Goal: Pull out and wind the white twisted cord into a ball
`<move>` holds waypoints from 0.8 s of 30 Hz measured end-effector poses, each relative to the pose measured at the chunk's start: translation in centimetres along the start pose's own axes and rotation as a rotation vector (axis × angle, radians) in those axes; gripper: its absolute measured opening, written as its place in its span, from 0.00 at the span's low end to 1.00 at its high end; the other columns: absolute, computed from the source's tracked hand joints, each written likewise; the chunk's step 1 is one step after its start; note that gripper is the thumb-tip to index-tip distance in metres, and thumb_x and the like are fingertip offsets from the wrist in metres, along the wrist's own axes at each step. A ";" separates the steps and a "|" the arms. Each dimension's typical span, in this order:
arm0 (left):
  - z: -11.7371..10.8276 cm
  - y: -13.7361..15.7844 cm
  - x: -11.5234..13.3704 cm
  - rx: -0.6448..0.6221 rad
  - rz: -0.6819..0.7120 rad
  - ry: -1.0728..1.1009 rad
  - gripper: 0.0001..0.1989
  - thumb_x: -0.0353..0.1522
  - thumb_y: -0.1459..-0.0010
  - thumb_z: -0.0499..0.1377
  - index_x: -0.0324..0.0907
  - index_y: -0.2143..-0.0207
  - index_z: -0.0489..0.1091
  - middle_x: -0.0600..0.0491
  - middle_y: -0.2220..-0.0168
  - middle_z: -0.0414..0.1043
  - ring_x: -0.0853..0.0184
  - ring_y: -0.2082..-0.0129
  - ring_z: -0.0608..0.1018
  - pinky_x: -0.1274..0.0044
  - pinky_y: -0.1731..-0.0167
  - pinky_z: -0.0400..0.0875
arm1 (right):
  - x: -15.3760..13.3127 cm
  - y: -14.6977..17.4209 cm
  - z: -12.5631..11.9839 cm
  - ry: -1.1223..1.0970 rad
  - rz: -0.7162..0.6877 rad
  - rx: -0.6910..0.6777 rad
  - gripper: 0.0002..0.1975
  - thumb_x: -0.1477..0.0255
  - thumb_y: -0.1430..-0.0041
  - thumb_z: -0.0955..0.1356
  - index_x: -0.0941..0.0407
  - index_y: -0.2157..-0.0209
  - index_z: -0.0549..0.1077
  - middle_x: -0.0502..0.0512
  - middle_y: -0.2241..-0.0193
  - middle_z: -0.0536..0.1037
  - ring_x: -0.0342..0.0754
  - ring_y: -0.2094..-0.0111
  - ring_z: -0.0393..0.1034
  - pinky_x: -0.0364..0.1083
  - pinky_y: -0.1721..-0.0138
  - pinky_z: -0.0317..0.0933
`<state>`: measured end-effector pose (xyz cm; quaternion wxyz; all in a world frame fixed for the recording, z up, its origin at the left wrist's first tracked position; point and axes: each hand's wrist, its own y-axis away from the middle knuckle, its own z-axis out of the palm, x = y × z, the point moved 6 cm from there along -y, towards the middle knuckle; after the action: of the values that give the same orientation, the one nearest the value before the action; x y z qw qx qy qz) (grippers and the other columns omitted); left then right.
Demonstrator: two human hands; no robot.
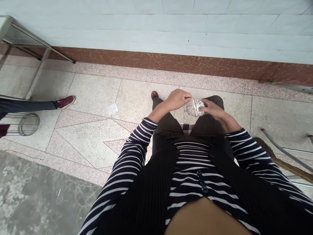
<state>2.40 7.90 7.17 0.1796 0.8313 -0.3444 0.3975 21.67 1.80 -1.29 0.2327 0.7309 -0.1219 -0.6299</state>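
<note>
Between my knees I hold a ball of white and grey cord (193,108), wound in thick strands. My right hand (213,109) grips its right side, with the thumb over the windings. At the ball's upper left, my left hand (178,99) has thumb and forefinger pinched together on a strand of the cord that runs to the top of the ball. The exact material of the cord cannot be made out.
I am seated, facing a white tiled wall (146,32). A metal-framed table (36,39) stands at the far left, near another person's leg and red shoe (66,101) and a wire rack (28,124). White paper (112,109) lies on the floor. Metal chair legs (281,147) are at right.
</note>
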 end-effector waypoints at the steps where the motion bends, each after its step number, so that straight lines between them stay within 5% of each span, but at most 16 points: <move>1: -0.3 -0.3 -0.4 0.014 0.002 -0.004 0.13 0.33 0.35 0.62 0.41 0.74 0.78 0.54 0.73 0.78 0.67 0.68 0.77 0.75 0.59 0.67 | 0.2 0.7 1.2 -0.104 0.006 -0.103 0.23 0.61 0.58 0.79 0.52 0.60 0.74 0.56 0.63 0.80 0.58 0.59 0.78 0.52 0.64 0.76; 4: -0.2 -1.0 -1.7 0.074 0.005 0.076 0.15 0.36 0.32 0.61 0.41 0.71 0.79 0.53 0.69 0.81 0.66 0.64 0.80 0.74 0.56 0.69 | -0.6 2.2 2.7 -0.339 -0.033 -0.262 0.31 0.58 0.57 0.80 0.51 0.51 0.77 0.58 0.58 0.85 0.61 0.55 0.81 0.55 0.61 0.79; 9: 2.0 -1.5 -2.8 0.175 0.034 0.241 0.15 0.40 0.34 0.64 0.39 0.68 0.81 0.51 0.67 0.83 0.59 0.59 0.83 0.72 0.56 0.74 | -3.6 2.7 2.5 -0.422 -0.170 -0.277 0.41 0.55 0.56 0.81 0.51 0.40 0.75 0.61 0.52 0.85 0.66 0.50 0.81 0.62 0.54 0.81; 15: 3.1 -0.7 -2.9 0.120 0.034 0.360 0.13 0.39 0.38 0.65 0.38 0.68 0.81 0.50 0.66 0.84 0.60 0.60 0.83 0.72 0.57 0.75 | -7.1 4.8 2.3 -0.053 -0.307 -0.224 0.48 0.65 0.55 0.83 0.45 0.32 0.71 0.56 0.39 0.79 0.65 0.37 0.74 0.62 0.38 0.73; 18: 3.3 -0.6 -2.8 0.083 0.005 0.414 0.13 0.38 0.37 0.63 0.38 0.66 0.81 0.51 0.66 0.83 0.63 0.64 0.81 0.74 0.60 0.74 | -8.4 6.0 2.9 0.065 -0.365 -0.309 0.42 0.68 0.53 0.82 0.43 0.35 0.75 0.54 0.35 0.76 0.66 0.33 0.69 0.64 0.32 0.66; 21: 3.5 -0.8 -3.3 0.115 -0.087 0.368 0.10 0.34 0.38 0.62 0.37 0.68 0.80 0.51 0.67 0.83 0.64 0.65 0.79 0.74 0.61 0.72 | -8.6 6.2 2.8 -0.027 -0.339 -0.295 0.35 0.67 0.56 0.82 0.44 0.44 0.78 0.54 0.40 0.78 0.66 0.36 0.71 0.61 0.35 0.69; 24: 4.1 -0.3 -4.2 0.147 -0.222 0.253 0.12 0.30 0.39 0.61 0.37 0.75 0.77 0.53 0.73 0.79 0.67 0.69 0.75 0.76 0.64 0.67 | -9.0 5.7 1.0 -0.171 -0.336 -0.148 0.40 0.64 0.61 0.83 0.43 0.43 0.75 0.55 0.42 0.77 0.67 0.38 0.72 0.59 0.45 0.77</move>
<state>2.92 7.59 1.30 0.2030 0.8184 -0.1952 0.5009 19.74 0.90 9.20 0.1664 0.6656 0.0290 -0.7270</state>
